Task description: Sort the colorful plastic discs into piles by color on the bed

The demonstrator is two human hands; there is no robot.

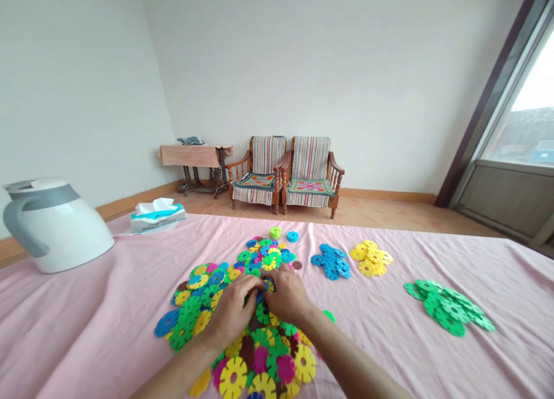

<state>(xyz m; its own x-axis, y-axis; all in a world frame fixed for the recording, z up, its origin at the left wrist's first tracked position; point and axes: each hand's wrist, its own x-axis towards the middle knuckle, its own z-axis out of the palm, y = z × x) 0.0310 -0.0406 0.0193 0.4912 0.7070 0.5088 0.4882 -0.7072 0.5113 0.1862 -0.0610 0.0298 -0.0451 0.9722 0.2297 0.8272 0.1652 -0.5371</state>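
Observation:
A mixed heap of notched plastic snowflake discs (188, 318), in green, yellow, blue, pink and brown, spreads over the pink cloth. In the middle of it, my left hand (236, 306) is closed, its thumb and fingers bent together at the discs. Right beside it, my right hand (285, 292) has its fingers curled down into the same heap. A blue-and-yellow disc (269, 285) shows between the two hands. The fingertips are largely hidden, so what either hand grips cannot be made out.
Sorted piles of blue discs (332, 261), yellow discs (371, 258) and green discs (450, 306) lie to the right. Small stacks, lime (275, 232) and blue (293, 237), stand behind the heap. A white jug (71, 231) and tissue pack (158, 217) are at left; two chairs (311, 168) stand beyond.

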